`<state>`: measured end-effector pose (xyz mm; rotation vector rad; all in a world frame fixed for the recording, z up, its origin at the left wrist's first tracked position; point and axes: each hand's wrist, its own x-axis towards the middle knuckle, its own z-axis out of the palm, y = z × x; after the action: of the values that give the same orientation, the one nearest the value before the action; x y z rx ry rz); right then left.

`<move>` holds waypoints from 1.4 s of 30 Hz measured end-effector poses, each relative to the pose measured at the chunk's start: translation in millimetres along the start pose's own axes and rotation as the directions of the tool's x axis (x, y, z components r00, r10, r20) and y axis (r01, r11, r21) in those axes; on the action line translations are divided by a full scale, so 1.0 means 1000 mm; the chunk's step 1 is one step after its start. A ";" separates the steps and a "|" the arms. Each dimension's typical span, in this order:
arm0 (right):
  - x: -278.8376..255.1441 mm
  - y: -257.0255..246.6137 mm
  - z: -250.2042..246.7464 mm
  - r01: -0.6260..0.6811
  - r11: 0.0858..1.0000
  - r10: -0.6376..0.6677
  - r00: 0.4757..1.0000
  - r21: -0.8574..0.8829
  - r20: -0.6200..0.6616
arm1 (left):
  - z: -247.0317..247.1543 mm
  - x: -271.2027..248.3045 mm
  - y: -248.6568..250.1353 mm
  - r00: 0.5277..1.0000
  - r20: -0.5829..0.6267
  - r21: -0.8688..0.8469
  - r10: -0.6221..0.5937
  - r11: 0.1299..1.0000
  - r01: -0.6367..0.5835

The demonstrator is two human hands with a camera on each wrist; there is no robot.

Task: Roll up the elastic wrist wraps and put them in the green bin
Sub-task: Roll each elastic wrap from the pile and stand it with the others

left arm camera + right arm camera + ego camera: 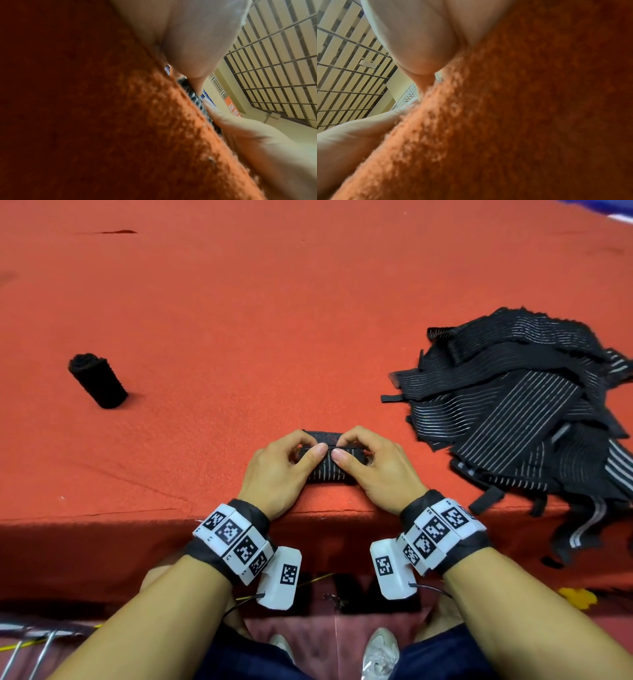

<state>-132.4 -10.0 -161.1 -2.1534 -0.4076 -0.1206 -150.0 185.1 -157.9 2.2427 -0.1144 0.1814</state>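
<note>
A black wrist wrap with thin white stripes [329,472] lies rolled near the front edge of the orange-red cloth-covered table [239,320]. My left hand [281,463] and right hand [373,463] grip it from either side, thumbs pressed on top and fingers curled over its far edge. A sliver of the same wrap [197,100] shows between my thumbs in the left wrist view. One finished black roll [97,380] lies at the left. A heap of unrolled striped wraps [534,412] sits at the right. No green bin is in view.
The table's front edge [325,513] runs just under my wrists. Orange cloth [522,108] fills the right wrist view. A barred window [283,67] shows behind the hands. Below the table are my shoes [380,652] and thin cables [308,580].
</note>
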 end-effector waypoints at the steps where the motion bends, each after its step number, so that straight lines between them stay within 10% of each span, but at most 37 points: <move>1: 0.001 0.000 0.000 -0.008 1.000 0.008 1.000 0.005 -0.001 | 0.000 -0.001 0.000 1.000 0.007 -0.003 0.014 1.000 -0.014; 18: -0.005 -0.001 -0.002 0.100 0.994 -0.100 0.995 0.049 -0.009 | -0.001 0.001 0.001 0.998 0.054 0.011 -0.033 0.999 0.032; 26: 0.002 0.002 0.005 -0.002 1.000 0.000 0.998 -0.020 -0.064 | -0.003 -0.002 -0.005 0.986 0.096 -0.010 0.134 0.991 -0.133; 42: -0.002 0.003 0.006 0.058 0.998 -0.061 0.996 -0.035 -0.068 | -0.003 -0.003 0.002 0.998 0.067 0.015 0.010 1.000 -0.011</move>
<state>-133.6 -7.3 -167.0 -2.1633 -0.4325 -0.2363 -153.2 186.1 -155.2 2.2648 -0.1608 0.1131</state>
